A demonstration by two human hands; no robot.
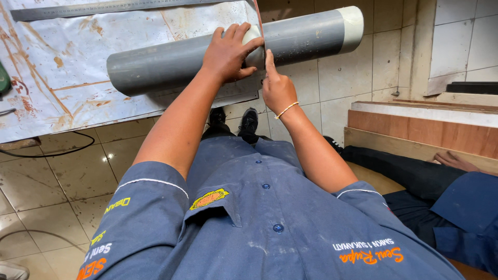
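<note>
Fingers of your left hand (228, 52) clamp over the grey pipe (171, 62). Your right hand (277, 91) touches it, forefinger straight, other fingers curled together.

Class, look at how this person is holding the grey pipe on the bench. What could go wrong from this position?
1. The grey pipe is round and overhangs the bench sheet; only the left hand steadies it, so it might roll or tip.
2. The right hand has a finger pressed against the thin strip wrapped at the pipe; its edge could nick skin.
3. A cable lies on the floor, a possible trip hazard.
</note>
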